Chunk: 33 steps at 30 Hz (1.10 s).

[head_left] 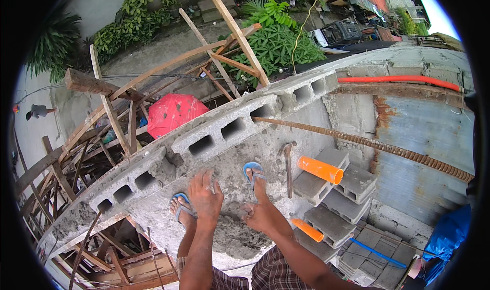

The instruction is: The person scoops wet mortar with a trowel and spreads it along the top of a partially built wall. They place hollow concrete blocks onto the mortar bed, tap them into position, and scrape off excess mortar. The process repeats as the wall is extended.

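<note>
My left hand (205, 198) is raised over the concrete slab, its dusty fingers stretched out and nothing in it. My right hand (261, 217) hovers at the edge of a heap of wet grey mortar (237, 234), fingers loosely apart and partly blurred; I see nothing held in it. The mortar lies between my forearms. Ahead of my hands, a row of hollow concrete blocks (217, 128) runs along the slab's edge, with rough mortar in a gap between blocks. My feet in blue flip-flops (252, 166) stand on either side of my left hand.
A hammer (288, 168) lies right of my feet. Beyond it are stacked hollow blocks (332, 223) with an orange pipe (320, 170) on top. A rusty rebar (367, 146) juts across at the right. Past the wall are timber scaffolding (107, 106) and a red umbrella (176, 111), far below.
</note>
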Each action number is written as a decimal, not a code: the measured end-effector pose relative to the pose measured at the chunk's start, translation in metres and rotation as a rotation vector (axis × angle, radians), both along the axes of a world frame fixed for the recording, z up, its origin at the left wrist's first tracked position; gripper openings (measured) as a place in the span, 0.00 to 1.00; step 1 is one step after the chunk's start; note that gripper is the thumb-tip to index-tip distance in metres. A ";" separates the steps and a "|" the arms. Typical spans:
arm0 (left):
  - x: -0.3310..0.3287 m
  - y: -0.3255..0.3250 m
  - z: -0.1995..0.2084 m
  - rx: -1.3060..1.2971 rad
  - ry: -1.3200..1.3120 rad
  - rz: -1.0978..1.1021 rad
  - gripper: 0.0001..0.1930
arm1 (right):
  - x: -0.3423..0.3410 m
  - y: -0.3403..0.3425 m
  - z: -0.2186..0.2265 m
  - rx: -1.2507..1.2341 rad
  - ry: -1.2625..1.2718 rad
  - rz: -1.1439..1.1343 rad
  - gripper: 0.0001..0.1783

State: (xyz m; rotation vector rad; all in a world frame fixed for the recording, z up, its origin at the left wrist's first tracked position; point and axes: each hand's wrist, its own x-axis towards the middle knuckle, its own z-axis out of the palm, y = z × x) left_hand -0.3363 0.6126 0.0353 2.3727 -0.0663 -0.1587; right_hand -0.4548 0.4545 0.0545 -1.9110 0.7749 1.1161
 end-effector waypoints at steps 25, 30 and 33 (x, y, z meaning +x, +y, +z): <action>-0.235 -0.043 0.011 0.139 0.833 -0.078 0.25 | -0.179 -0.242 -0.258 -0.302 0.061 0.297 0.18; -0.362 -0.044 0.014 0.068 1.100 0.100 0.25 | -0.323 -0.198 -0.244 -0.245 0.419 0.359 0.25; -0.423 -0.052 -0.004 -0.384 1.082 0.155 0.24 | -0.391 -0.188 -0.250 -0.219 0.227 0.299 0.33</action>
